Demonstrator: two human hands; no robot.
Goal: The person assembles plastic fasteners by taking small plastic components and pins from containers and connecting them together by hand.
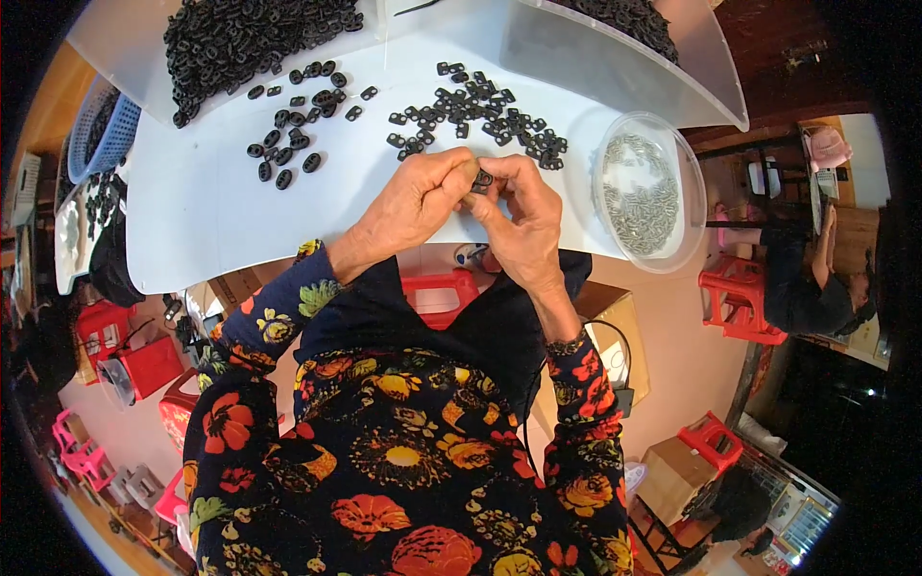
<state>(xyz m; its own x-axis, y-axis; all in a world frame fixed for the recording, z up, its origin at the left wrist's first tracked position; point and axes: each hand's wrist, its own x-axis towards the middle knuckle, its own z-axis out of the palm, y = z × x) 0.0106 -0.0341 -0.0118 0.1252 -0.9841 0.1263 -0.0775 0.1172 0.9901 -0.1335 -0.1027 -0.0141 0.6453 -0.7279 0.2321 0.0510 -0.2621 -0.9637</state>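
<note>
My left hand (423, 200) and my right hand (526, 219) meet over the front edge of the white table. Between their fingertips is a small black plastic piece with holes (482, 180), partly covered by the fingers. Both hands are closed on it. Just beyond them lies a loose spread of small black two-holed pieces (471, 106). Farther left, rounder oval black pieces (283, 179) are scattered. To the right of my right hand stands a round clear tub (690, 197) holding many small silvery metal pieces (639, 206).
A clear bin heaped with black pieces (230, 48) stands at the back left. Another translucent bin (624, 82) is at the back right. Beyond the table's left end is a blue basket (113, 139). A person in dark clothes (812, 288) sits near a red stool (735, 298) at right.
</note>
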